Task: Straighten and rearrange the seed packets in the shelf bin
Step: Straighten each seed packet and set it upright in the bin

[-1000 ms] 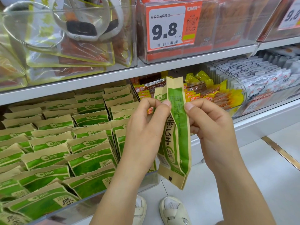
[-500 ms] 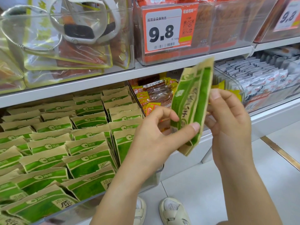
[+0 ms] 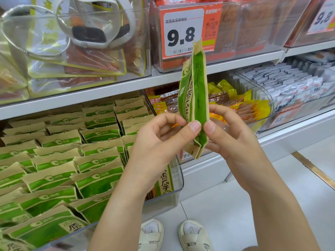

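Both the left hand (image 3: 163,134) and right hand (image 3: 228,134) pinch the upright held packets (image 3: 194,98) near their bottom edge, right of the shelf bin (image 3: 178,180); most of the stack stands above the pinch; it could splay or slip out.

We hold a small stack of green-and-tan paper seed packets (image 3: 194,98) upright between our left hand (image 3: 161,142) and right hand (image 3: 230,136), in front of the white shelf edge (image 3: 108,93). Below that edge, to our left, packets stand in rows in the clear plastic shelf bin (image 3: 178,180). Above the edge hangs the orange price tag (image 3: 188,31).
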Demonstrator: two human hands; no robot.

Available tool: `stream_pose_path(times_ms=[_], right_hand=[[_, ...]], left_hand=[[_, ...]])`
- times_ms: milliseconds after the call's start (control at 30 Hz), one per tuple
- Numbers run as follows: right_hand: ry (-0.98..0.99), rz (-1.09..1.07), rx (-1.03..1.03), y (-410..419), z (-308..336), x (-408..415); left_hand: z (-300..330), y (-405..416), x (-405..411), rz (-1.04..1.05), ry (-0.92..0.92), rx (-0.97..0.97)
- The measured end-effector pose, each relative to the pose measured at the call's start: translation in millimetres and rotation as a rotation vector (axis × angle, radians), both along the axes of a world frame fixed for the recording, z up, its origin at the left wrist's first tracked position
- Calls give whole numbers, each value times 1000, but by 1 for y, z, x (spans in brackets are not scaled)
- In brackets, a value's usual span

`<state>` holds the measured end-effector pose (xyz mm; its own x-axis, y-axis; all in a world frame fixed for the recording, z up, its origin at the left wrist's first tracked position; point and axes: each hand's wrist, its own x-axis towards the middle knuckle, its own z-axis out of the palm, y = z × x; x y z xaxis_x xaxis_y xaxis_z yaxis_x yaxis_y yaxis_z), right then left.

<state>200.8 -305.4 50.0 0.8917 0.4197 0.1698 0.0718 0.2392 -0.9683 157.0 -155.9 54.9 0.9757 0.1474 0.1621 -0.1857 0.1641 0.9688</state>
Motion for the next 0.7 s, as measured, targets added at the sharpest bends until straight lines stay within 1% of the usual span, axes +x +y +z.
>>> stream_pose_path(times_ms=[200, 367, 533, 700], right_hand=[[-28, 31, -31, -2, 1, 0], [-29, 38, -43, -3, -2, 1], [-35, 64, -28, -8, -2, 3], [-38, 40, -23, -6, -3, 2]], left_hand=[[-3, 3, 1, 19, 13, 35], [-1, 2, 0, 39, 8, -10], [1, 2, -1, 1, 1, -14], [1, 3, -1, 2, 18, 21]])
